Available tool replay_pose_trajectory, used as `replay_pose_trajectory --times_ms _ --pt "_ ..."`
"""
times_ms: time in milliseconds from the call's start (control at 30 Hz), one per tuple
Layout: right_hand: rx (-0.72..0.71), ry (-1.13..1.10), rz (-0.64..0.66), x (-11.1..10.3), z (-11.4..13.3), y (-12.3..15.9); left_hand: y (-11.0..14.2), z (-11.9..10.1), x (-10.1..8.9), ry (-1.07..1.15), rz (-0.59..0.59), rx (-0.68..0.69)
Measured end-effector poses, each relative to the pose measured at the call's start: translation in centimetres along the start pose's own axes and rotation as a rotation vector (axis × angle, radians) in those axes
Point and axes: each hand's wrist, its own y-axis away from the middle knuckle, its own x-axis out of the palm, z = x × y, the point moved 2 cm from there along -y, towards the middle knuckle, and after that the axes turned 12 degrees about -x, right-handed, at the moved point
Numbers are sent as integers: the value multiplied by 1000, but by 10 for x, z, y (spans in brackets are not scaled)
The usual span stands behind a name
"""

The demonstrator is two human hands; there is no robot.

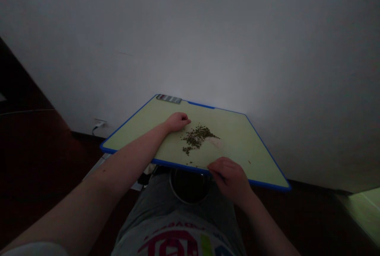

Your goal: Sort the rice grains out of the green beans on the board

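We note a loose heap of small green seeds (196, 138) mid-way on a blue-edged cutting board (237, 149). Our left hand (177, 121) lies curled, apparently empty, just left of the heap. Our right hand (228, 180) curls at the board's near edge; any grip is unclear. A dark round pot (190, 186) sits below, contents unclear.

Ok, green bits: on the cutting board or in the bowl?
On the board: the green bits lie in a loose scatter on the pale green cutting board. The bowl is too dark inside to tell if any are in it.
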Motion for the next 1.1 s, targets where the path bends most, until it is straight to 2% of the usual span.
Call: replay_pose_trajectory --times_ms 200,500,1100 --pt "47 17 -42 -2 -3 -1 1 -2 0 11 -5 -4" --pt "-17 -16 35 22 -3 -32 2 -3 -1 -3 -11 0" --pt "-18 -56 35 1 1 -14 -1 3 2 0 -9 -16"
